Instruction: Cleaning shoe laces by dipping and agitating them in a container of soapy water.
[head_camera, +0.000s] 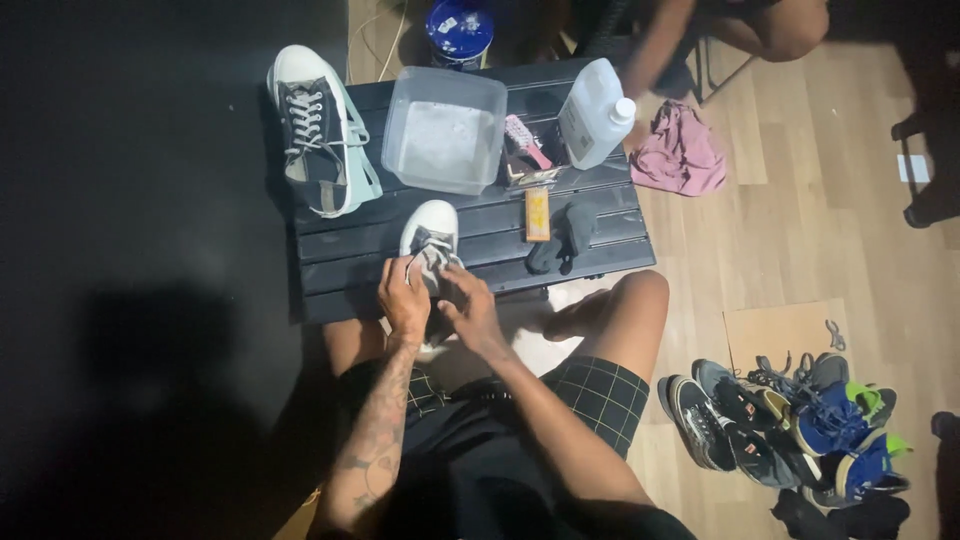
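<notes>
Sneaker (430, 245) lies toe away from the person, left hand (403, 298) and right hand (470, 308) seemingly pinching its laces near the tongue.

The sneaker (431, 243) is half buried: both hands cover its laces and heel, so only the white toe shows. The blue tub (460, 28) gets chopped by the top edge, same for the other person (745, 25) up there. The shoe pile (790, 420) is a tangle, pairs impossible to sort.
</notes>
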